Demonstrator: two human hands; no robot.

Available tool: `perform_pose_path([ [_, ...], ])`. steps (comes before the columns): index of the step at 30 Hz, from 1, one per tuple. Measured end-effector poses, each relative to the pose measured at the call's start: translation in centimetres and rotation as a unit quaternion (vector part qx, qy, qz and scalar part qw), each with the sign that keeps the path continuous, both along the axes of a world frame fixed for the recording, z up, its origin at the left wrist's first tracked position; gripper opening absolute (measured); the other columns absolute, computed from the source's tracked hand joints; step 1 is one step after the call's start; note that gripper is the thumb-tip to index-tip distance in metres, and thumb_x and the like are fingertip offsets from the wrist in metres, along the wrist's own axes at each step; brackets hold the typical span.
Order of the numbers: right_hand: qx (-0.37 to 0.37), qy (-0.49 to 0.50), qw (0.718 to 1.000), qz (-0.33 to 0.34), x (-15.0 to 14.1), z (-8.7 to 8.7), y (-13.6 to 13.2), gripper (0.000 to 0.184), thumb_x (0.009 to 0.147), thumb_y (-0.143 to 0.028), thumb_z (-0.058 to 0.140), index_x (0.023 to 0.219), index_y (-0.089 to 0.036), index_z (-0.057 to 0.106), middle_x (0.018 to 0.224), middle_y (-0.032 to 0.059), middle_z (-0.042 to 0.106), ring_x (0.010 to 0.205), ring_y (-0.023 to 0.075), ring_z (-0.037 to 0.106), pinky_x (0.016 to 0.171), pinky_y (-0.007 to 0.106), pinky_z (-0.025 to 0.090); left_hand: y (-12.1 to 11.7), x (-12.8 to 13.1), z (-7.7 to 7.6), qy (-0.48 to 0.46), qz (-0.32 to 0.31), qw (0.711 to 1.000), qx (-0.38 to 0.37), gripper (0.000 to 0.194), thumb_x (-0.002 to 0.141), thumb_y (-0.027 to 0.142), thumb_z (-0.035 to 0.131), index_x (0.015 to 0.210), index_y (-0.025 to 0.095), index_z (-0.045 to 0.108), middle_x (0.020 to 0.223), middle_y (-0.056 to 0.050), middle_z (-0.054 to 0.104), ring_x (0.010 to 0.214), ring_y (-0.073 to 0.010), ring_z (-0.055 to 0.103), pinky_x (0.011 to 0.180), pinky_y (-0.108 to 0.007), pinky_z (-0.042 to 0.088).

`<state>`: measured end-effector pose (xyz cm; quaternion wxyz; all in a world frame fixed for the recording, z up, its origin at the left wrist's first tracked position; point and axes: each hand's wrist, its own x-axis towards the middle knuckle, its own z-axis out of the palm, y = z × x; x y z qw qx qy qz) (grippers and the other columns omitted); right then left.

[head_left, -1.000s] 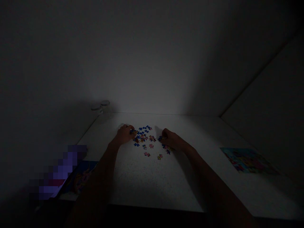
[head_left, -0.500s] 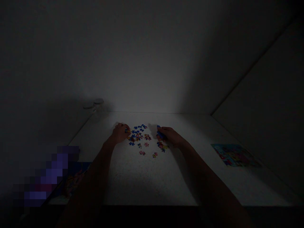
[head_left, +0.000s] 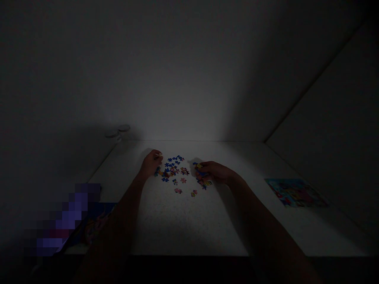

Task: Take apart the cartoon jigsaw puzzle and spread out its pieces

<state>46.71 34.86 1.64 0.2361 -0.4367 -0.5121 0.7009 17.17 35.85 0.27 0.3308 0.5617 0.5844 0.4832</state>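
Note:
Loose jigsaw puzzle pieces (head_left: 173, 170) in blue, pink and yellow lie scattered over the middle of the white table. My left hand (head_left: 151, 162) is closed at the left side of the scatter, slightly raised. A pale-edged puzzle piece (head_left: 159, 154) shows at its fingertips, in dim light. On the right, my right hand (head_left: 214, 171) pinches blue and yellow puzzle pieces (head_left: 197, 166) between thumb and fingers. Below that hand, a small cluster of pieces (head_left: 205, 183) rests on the table, partly covered by the fingers.
A colourful picture sheet (head_left: 296, 192) lies at the right of the table (head_left: 183, 228). Another printed picture (head_left: 96, 223) sits at the front left, partly behind my left forearm. Two round-lidded clear containers (head_left: 123, 128) stand at the back left. A wall rises behind.
My left hand has lifted and turned, and a pale edge now shows at its fingertips. The pieces in my right hand have tilted, showing yellow as well as blue.

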Motion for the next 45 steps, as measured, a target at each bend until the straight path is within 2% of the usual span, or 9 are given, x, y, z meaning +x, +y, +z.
perform_pose_path([
  [7,0.030,-0.127,0.991,0.026,0.1,0.0,0.0,0.022,0.091,-0.027,0.058,0.076,-0.012,0.061,0.064,0.0059,0.067,0.046,0.0095,0.056,0.038,0.017,0.040,0.0,-0.4,0.3,-0.214,0.019,0.977,-0.014,0.036,0.070,0.025,0.071,0.099,0.018,0.051,0.083,-0.003,0.068,0.074,-0.0154,0.067,0.073,-0.033,0.056],
  [11,0.037,-0.109,0.993,0.014,0.0,0.4,-0.3,0.011,0.087,-0.023,0.062,0.087,-0.012,0.064,0.071,0.0059,0.068,0.054,0.0116,0.061,0.046,0.020,0.047,0.1,-0.3,0.1,-0.264,0.005,0.964,-0.040,0.032,0.077,0.020,0.070,0.105,0.014,0.057,0.093,-0.006,0.068,0.083,-0.0170,0.067,0.077,-0.036,0.057],
  [14,0.006,-0.033,0.999,0.016,0.2,0.7,-0.5,0.023,0.080,-0.015,0.067,0.102,-0.013,0.062,0.077,0.0044,0.067,0.065,0.0142,0.066,0.062,0.025,0.056,0.1,-0.2,0.0,-0.277,0.001,0.960,-0.049,0.026,0.080,0.020,0.068,0.104,0.013,0.060,0.097,-0.006,0.068,0.086,-0.0168,0.066,0.077,-0.035,0.057],
  [21,0.010,0.008,0.997,-0.075,0.3,0.7,0.1,0.018,0.078,-0.009,0.066,0.095,-0.015,0.062,0.089,0.0063,0.068,0.073,0.0136,0.066,0.068,0.023,0.058,-0.4,-0.1,0.0,-0.263,0.001,0.964,-0.044,0.034,0.067,0.023,0.077,0.097,0.015,0.064,0.090,-0.008,0.070,0.077,-0.0168,0.069,0.072,-0.031,0.057],
  [26,0.053,-0.018,0.990,-0.128,0.3,0.2,0.6,0.002,0.086,-0.018,0.062,0.085,-0.016,0.061,0.070,0.0011,0.062,0.049,0.0074,0.052,0.041,0.015,0.043,-0.3,0.0,0.1,-0.223,0.017,0.974,-0.032,0.035,0.068,0.036,0.075,0.094,0.015,0.064,0.080,-0.006,0.069,0.065,-0.0146,0.065,0.057,-0.025,0.052],
  [28,0.071,-0.022,0.987,-0.142,0.4,-0.1,0.7,0.010,0.089,-0.023,0.060,0.081,-0.017,0.059,0.061,-0.0012,0.057,0.043,0.0071,0.046,0.036,0.016,0.036,-0.2,0.0,0.1,-0.205,0.028,0.978,-0.020,0.036,0.068,0.038,0.074,0.094,0.015,0.064,0.077,-0.005,0.067,0.060,-0.0117,0.061,0.051,-0.021,0.047],
  [32,0.071,-0.008,0.982,-0.174,0.3,-0.4,0.9,0.006,0.086,-0.018,0.060,0.080,-0.018,0.060,0.069,0.0029,0.063,0.057,0.0115,0.057,0.050,0.020,0.048,-0.1,-0.1,-0.1,-0.177,0.039,0.983,-0.001,0.037,0.067,0.037,0.073,0.097,0.016,0.065,0.075,-0.002,0.065,0.055,-0.0078,0.053,0.048,-0.018,0.041],
  [37,0.083,0.013,0.976,-0.201,0.4,-0.7,1.3,0.007,0.080,-0.015,0.057,0.083,-0.017,0.062,0.078,0.0065,0.066,0.069,0.0144,0.061,0.061,0.022,0.052,0.2,-0.2,-0.3,-0.162,0.025,0.986,0.000,0.041,0.066,0.035,0.070,0.103,0.018,0.065,0.087,-0.005,0.067,0.066,-0.0113,0.059,0.058,-0.024,0.049],
  [45,0.117,-0.095,0.951,-0.269,1.9,-1.1,2.0,0.009,0.076,-0.023,0.058,0.073,-0.015,0.060,0.057,0.0011,0.057,0.042,0.0094,0.042,0.036,0.021,0.029,0.3,-0.3,-0.2,-0.071,0.022,0.997,0.026,0.023,0.067,0.022,0.063,0.089,0.021,0.071,0.077,-0.002,0.067,0.069,-0.0142,0.059,0.060,-0.024,0.047],
])
